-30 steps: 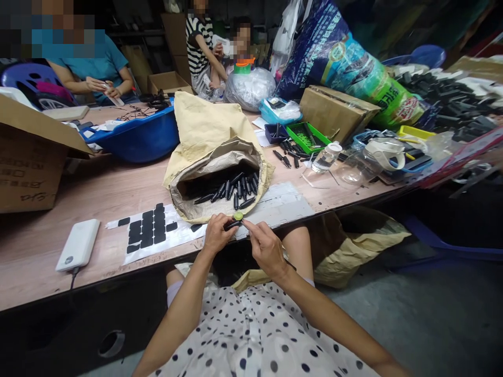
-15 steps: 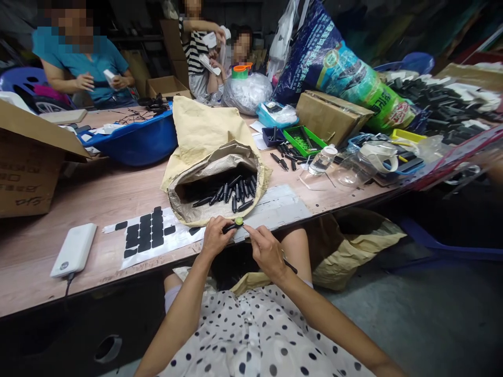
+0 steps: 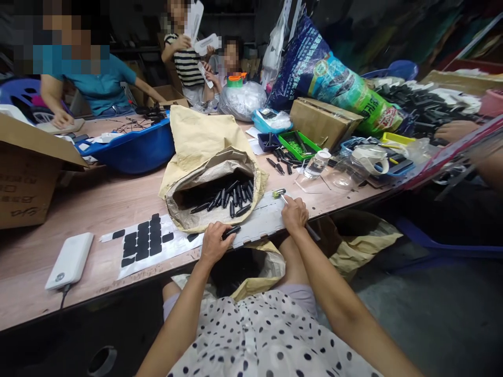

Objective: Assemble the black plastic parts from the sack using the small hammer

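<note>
Our left hand (image 3: 214, 243) is closed on a slim, matte black plastic piece (image 3: 232, 230) at the near edge of the wooden table (image 3: 98, 199). Our right hand (image 3: 294, 213) pinches a thin rod-like tool (image 3: 280, 195), whose green tip sits at the far edge of a pale flat strip (image 3: 259, 220). Just behind them a crumpled brown paper sack (image 3: 204, 152) lies open, holding more black pieces (image 3: 231, 198); to the left lie a white sheet (image 3: 129, 262) of black rectangular pads and a smooth white power bank (image 3: 69, 260).

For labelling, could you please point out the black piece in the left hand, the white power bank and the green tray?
black piece (image 3: 232, 230): head view, its free end past the fingers.
white power bank (image 3: 70, 259): head view, middle of its top face.
green tray (image 3: 312, 140): head view, its right rim.
</note>
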A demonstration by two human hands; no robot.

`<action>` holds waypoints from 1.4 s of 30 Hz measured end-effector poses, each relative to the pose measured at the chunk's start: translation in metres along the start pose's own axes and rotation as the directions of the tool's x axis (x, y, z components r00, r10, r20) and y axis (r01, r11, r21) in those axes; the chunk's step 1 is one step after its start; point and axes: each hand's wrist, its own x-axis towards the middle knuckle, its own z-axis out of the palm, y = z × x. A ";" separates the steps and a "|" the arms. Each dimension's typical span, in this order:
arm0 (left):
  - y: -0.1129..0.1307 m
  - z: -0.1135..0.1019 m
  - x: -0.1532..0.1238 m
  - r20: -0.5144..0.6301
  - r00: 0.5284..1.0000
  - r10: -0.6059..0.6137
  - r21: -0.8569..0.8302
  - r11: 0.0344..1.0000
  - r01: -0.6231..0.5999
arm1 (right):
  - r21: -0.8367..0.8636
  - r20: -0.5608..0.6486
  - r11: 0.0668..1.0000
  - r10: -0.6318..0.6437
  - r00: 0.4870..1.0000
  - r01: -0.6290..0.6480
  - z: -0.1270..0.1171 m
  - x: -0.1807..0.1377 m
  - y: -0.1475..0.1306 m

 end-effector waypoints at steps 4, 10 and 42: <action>0.001 -0.006 -0.002 0.028 0.999 0.037 -0.030 0.999 -0.036 | -0.036 -0.065 0.999 -0.041 0.997 0.039 0.015 0.000 -0.003; 0.014 -0.008 -0.031 0.055 0.980 0.193 0.013 0.981 -0.193 | -0.051 -0.042 0.998 -0.039 0.998 0.037 0.012 -0.005 -0.009; 0.013 -0.017 0.006 0.100 0.977 0.187 0.226 0.952 -0.205 | -0.225 0.030 0.974 0.001 1.000 0.006 0.011 -0.006 -0.017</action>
